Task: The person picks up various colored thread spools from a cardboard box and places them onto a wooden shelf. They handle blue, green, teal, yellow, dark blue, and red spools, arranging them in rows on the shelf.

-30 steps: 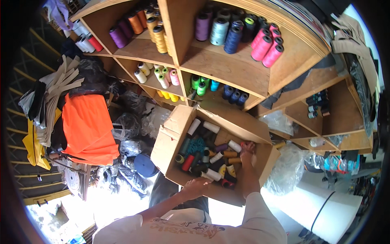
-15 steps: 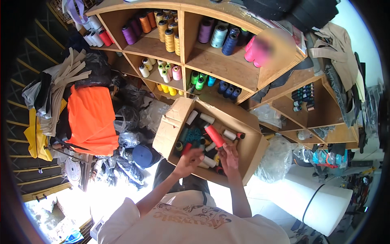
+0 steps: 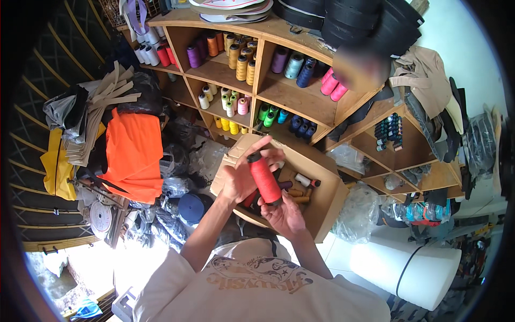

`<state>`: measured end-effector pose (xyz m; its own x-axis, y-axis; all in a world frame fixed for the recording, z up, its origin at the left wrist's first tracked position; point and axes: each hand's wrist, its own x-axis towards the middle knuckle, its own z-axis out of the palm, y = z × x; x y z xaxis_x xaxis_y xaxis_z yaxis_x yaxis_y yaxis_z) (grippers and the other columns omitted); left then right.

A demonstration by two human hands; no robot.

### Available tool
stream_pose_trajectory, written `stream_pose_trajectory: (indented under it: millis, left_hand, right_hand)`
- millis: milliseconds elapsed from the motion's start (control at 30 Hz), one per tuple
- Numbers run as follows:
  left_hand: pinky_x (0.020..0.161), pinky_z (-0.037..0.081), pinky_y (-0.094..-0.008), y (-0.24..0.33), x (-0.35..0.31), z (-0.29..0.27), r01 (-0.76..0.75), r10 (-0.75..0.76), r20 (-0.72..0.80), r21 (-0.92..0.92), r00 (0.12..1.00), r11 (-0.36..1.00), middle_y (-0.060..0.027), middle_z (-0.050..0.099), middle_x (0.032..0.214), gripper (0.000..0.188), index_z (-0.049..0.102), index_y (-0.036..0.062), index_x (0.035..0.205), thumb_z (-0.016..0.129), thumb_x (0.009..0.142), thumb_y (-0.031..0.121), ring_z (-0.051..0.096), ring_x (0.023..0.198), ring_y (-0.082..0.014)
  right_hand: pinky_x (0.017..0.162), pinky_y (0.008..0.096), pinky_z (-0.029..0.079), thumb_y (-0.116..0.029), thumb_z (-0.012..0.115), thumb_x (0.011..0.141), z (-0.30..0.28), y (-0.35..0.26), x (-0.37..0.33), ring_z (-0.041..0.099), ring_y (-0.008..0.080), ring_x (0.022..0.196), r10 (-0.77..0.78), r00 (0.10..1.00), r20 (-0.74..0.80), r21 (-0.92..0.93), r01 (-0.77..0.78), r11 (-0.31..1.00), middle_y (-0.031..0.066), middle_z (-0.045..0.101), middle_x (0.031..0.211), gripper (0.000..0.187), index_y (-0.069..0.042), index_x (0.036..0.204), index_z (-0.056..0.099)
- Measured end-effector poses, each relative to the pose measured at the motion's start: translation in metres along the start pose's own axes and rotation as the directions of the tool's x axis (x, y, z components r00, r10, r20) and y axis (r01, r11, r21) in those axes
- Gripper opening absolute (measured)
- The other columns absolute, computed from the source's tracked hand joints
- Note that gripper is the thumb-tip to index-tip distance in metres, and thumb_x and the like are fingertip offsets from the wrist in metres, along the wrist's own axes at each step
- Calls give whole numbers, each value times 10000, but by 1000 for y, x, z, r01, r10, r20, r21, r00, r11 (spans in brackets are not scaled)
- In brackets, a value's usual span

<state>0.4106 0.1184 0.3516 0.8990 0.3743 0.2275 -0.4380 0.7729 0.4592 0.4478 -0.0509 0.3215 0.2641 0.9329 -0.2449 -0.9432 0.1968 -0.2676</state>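
A cone of red thread (image 3: 264,180) with dark ends is held tilted in front of me, above a cardboard box (image 3: 331,201). My right hand (image 3: 288,216) grips its lower end between thumb and fingers. Just behind the upper part of the cone is my left hand (image 3: 239,181), its fingers stretched out and apart; whether it touches the thread I cannot tell. Inside the box lie a white spool (image 3: 303,180), a brown spool (image 3: 301,199) and several others, partly hidden by my hands and the cone.
Wooden shelving (image 3: 300,96) beyond the box holds several rows of coloured thread cones. On the left are orange fabric (image 3: 133,153) and a dark blue roll (image 3: 192,208). A clear plastic bag (image 3: 357,212) and a large white roll (image 3: 407,271) lie at the right.
The red cone has come up out of the box toward me in my right hand. My left hand has risen beside it with fingers spread. The view has shifted slightly.
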Motion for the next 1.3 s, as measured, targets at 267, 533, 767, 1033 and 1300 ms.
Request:
stream_pose_trajectory:
  millis: [267, 533, 767, 1033, 1300]
  left_hand:
    - [540, 449, -290, -3, 15, 24, 284, -114, -531, 251, 840, 925, 26, 424, 583, 178, 529, 103, 791, 642, 913, 165, 421, 500, -95]
    - [514, 450, -309, -46, 20, 14, 355, -15, -822, 229, 569, 906, -21, 494, 600, 203, 554, 34, 803, 684, 869, 176, 472, 504, -135]
    - [498, 443, -283, -18, 21, 6, 352, -229, -528, 143, 818, 925, 6, 437, 579, 190, 530, 71, 791, 658, 894, 167, 431, 488, -113]
    - [472, 442, -279, -43, 22, 3, 318, 13, -622, 418, 783, 851, -39, 534, 593, 219, 535, 46, 821, 676, 909, 189, 509, 482, -125]
    - [669, 463, -264, -49, 31, -38, 22, 414, -619, 573, 667, 819, -77, 618, 840, 192, 484, 55, 1045, 579, 984, 210, 578, 721, -122]
  right_hand:
    - [850, 378, 503, -36, 624, 914, 29, 20, 4, 635, 249, 919, -639, 762, 103, -875, 375, 306, 165, 626, 1067, 252, 30, 1135, 521]
    - [855, 453, 468, 13, 808, 680, -23, 24, 13, 558, 371, 1006, -617, 482, 622, -736, 92, -671, 226, 506, 1185, 496, -10, 1079, 514]
    - [931, 393, 470, -249, 641, 952, -11, -7, -1, 627, 271, 1009, -113, 992, -62, -288, 91, 953, 178, 612, 1115, 423, -11, 1264, 482]
    - [845, 373, 528, -130, 689, 900, -22, 18, 16, 644, 293, 948, -658, 752, 26, -907, 294, 300, 182, 624, 1064, 319, 4, 1116, 496]
    - [691, 400, 488, -24, 814, 714, -60, 35, 14, 588, 340, 876, -708, 494, 506, -800, -40, -599, 211, 578, 1040, 477, -16, 1068, 495]
